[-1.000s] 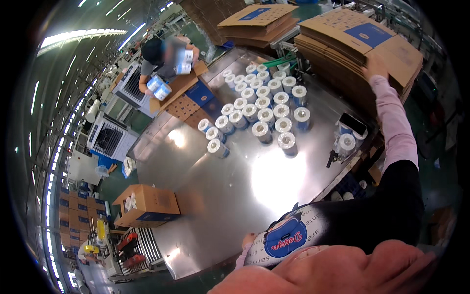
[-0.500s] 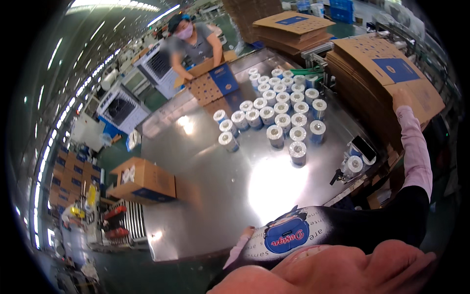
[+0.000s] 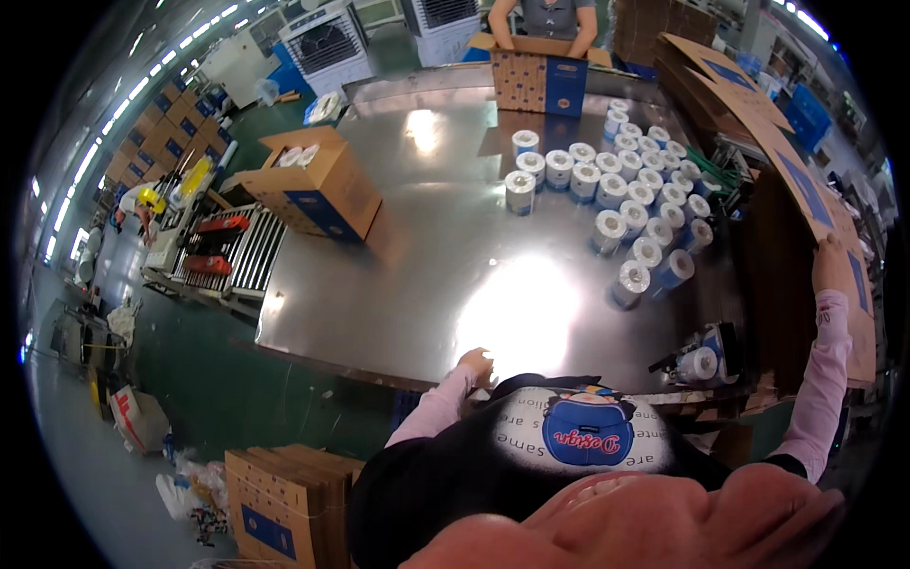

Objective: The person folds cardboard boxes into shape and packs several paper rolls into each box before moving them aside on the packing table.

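My right hand [image 3: 829, 266], at the far right, grips the edge of a flattened cardboard box [image 3: 801, 185] with a blue panel, one of a tall stack of them. My left hand [image 3: 477, 364] rests by the front edge of the metal table [image 3: 379, 313], fingers slightly apart and holding nothing. Several white-topped rolls with blue-printed wraps [image 3: 611, 192] stand upright in a cluster on the table's right half. An open carton [image 3: 322, 194] with white rolls inside stands at the left end.
Across the table a person's arms [image 3: 580, 33] reach into another open carton [image 3: 538, 81]. A roller conveyor [image 3: 251, 251] adjoins the left end. A black device and a roll [image 3: 699, 365] sit at the near right corner. Folded cartons [image 3: 284, 503] stand on the floor at lower left.
My view has turned to the right and downward. My right hand stays at the cardboard stack, whose top sheet now stands tilted up. My left hand is now at the table's front edge.
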